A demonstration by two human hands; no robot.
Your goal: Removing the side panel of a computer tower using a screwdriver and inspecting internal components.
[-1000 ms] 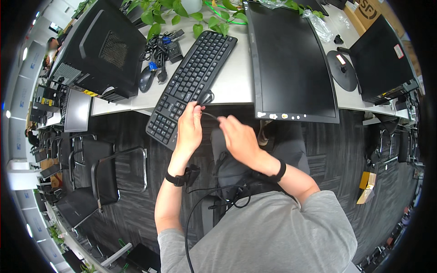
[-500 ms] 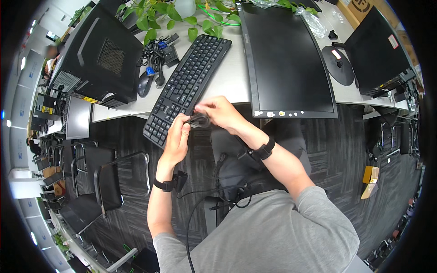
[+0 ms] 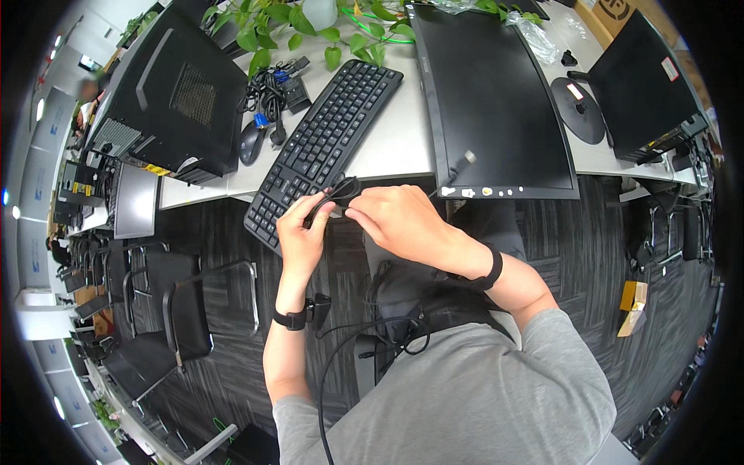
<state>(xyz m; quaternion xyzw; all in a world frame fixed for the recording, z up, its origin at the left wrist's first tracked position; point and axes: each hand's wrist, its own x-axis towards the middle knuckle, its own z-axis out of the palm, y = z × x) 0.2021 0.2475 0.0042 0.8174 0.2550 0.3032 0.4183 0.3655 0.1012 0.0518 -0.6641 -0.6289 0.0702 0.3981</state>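
Black cable point(image 3: 346, 187), gathered in small loops, sits just past the fingertips of the left hand point(image 3: 304, 232), over the near right edge of the black keyboard point(image 3: 333, 124); the left hand is the closer of the two, its thumb and fingers pinching the loops. From where I stand, the right hand point(image 3: 407, 221) is just to the right, curled, and appears to grasp the cable's other stretch, for a thin length emerges beyond its knuckles and slants far and right to a blurred plug point(image 3: 467, 160). That plug shows against the near left part of the large monitor point(image 3: 504, 101); I can't tell whether they touch. The bundle's long axis is hard to read, but the keyboard's runs from near left to far right, its near end jutting past the edge of the pale desk point(image 3: 391, 147). Left of the keyboard are a mouse point(image 3: 250, 144), a heap of cords point(image 3: 266, 91) and a black computer tower point(image 3: 182, 97); a leafy plant point(image 3: 298, 19) crowds its far end. The monitor takes up the right side, with a round stand base point(image 3: 581, 120) and a second tower point(image 3: 645, 93) beyond it. Nothing stands between the two hands.
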